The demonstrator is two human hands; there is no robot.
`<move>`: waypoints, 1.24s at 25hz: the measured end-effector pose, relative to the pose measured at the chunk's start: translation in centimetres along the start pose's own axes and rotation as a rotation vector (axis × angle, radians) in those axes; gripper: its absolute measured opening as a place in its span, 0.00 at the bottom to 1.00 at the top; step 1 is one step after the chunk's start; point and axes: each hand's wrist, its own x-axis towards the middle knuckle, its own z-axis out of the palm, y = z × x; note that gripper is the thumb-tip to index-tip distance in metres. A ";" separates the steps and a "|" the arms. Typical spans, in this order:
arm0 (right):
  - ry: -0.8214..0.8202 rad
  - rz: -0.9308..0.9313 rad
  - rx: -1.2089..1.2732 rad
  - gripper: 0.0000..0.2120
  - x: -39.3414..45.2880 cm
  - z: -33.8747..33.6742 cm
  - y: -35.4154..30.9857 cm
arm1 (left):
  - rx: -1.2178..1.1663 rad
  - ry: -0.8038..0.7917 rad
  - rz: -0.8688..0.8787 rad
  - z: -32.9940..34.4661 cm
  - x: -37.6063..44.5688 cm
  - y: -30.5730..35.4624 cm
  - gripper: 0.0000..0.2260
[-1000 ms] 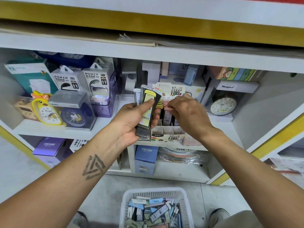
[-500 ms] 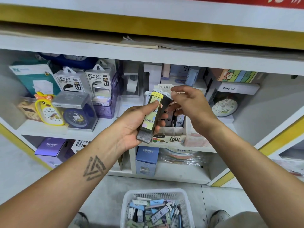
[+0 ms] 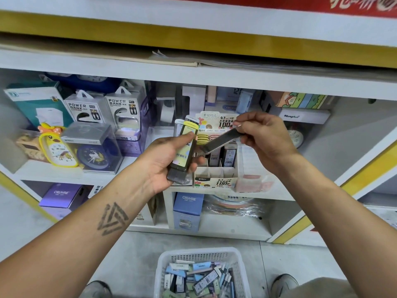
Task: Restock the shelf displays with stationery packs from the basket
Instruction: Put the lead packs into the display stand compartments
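My left hand (image 3: 165, 160) grips a small stack of slim pencil-lead packs (image 3: 182, 151), the top one yellow-labelled, held upright in front of the shelf. My right hand (image 3: 264, 136) pinches one dark pack (image 3: 219, 140) by its upper end, tilted, just right of the stack. Behind both hands stands the cardboard display box (image 3: 214, 179) with divided slots, some holding packs. On the floor below sits a white plastic basket (image 3: 165, 263) filled with several more packs.
The middle shelf (image 3: 53, 171) carries power bank boxes (image 3: 86, 108), a yellow duck clock (image 3: 58, 151), a boxed blue clock (image 3: 94, 151) and a round clock (image 3: 297, 137) at right. CRUHRE boxes (image 3: 188, 208) stand on the lower shelf. My shoes flank the basket.
My right hand left the display box, came up to the stack and has drawn one dark pack away from it to the right. The left hand stayed about where it was.
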 end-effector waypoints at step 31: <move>-0.124 -0.470 -0.997 0.11 -0.5 -0.1 1.4 | -0.083 -0.113 -0.086 1.7 0.2 -1.1 0.12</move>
